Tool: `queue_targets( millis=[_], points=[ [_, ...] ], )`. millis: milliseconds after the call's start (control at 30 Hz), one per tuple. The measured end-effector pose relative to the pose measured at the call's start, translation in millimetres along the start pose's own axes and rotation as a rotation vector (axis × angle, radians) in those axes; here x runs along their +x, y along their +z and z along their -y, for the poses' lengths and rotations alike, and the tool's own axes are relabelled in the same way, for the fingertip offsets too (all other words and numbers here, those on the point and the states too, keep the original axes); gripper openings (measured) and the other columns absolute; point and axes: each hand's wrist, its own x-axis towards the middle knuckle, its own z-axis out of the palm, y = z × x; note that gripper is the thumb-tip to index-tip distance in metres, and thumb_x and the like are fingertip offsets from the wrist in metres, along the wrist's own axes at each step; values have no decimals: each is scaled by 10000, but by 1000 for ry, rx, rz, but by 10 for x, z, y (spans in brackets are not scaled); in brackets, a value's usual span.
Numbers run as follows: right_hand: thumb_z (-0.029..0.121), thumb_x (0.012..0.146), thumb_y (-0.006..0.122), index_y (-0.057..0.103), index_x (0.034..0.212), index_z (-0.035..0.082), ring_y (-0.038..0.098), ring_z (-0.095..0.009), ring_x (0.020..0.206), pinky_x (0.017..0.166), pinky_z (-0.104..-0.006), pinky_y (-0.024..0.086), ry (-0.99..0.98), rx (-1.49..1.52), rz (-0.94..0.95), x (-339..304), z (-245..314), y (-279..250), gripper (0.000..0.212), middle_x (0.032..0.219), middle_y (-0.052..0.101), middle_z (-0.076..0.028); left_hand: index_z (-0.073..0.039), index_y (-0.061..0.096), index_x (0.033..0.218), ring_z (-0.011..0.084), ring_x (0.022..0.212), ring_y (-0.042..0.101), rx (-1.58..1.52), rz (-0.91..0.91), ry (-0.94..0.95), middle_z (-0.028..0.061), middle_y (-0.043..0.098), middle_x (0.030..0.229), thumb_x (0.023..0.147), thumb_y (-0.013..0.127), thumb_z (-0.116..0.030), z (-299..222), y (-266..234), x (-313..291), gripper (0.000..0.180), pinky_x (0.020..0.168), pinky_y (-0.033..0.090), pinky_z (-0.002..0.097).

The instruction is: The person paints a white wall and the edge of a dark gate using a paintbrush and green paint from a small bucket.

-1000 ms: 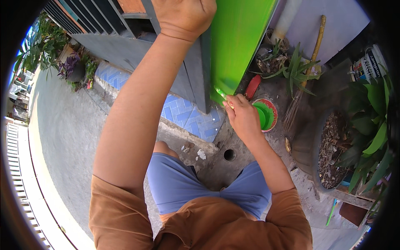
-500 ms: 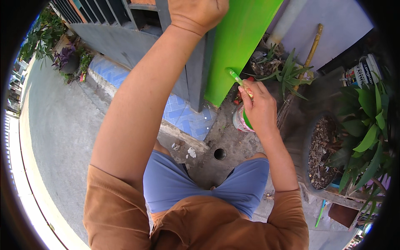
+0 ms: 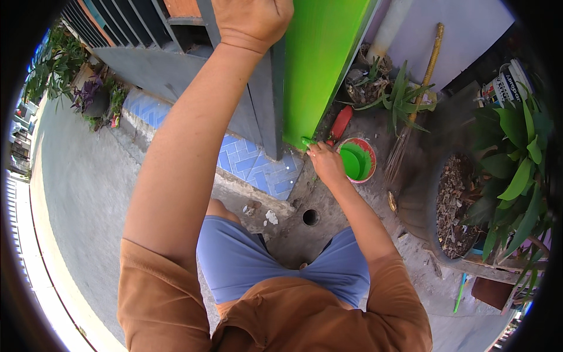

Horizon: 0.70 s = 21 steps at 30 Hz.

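Observation:
My right hand (image 3: 326, 161) is closed round a paintbrush (image 3: 307, 141) whose green end touches the bottom edge of a bright green panel (image 3: 316, 64). Most of the brush's handle is hidden by the fingers. Just right of that hand stands a round paint bucket (image 3: 372, 157) with a red-smeared rim and green paint inside. My left hand (image 3: 252, 22) is raised at the top edge of the view, in front of the grey gate post and beside the green panel. Its fingers look curled, but they are partly cut off, and what they grip is hidden.
A red object (image 3: 341, 122) lies behind the bucket. To the right are a stick broom (image 3: 400, 154), an aloe-like plant (image 3: 402, 97) and a large planter (image 3: 413, 196). A blue-tiled step (image 3: 249, 161) runs along the grey gate (image 3: 170, 76). A round hole (image 3: 311, 217) opens in the ground.
My right hand has moved left and down with the paintbrush, from higher on the panel to its bottom corner. The bucket now shows uncovered. My left hand stays raised.

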Motion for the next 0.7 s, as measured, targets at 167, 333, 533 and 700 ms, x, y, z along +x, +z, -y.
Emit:
queue_targets(
  millis=[167,333,533,700],
  points=[
    [232,983,666,696,1116,16,727,-313,868,750,-414,580,4,237,-446,-229,264,-958,255,1013,715,-141,67,402,1516,418,1469,364,0,-53,53,257,398,1571,1111,364,-288,141,-84,2,540,1218,265,477],
    [194,999,664,708,1132,-6,736,-207,802,709,-322,576,359,715,-596,-578,-110,-849,244,956,746,-146,79,425,1462,422,1437,382,17,23,15,268,394,1548,1107,384,-308,-28,-112,-20,526,1204,278,490],
    [235,1019,637,687,1135,-36,725,-140,708,647,-288,557,672,822,-528,-258,-450,599,299,814,735,-112,108,446,1354,491,1486,265,-105,44,-36,324,407,1459,1109,395,-346,-85,-62,-3,519,1202,240,538],
    [231,1018,642,686,1121,-45,713,-139,686,631,-286,554,613,768,-635,41,-144,279,298,807,735,-104,138,416,1341,509,1493,221,-58,74,32,315,395,1429,1120,358,-360,-50,-75,10,548,1208,211,588]
  ],
)
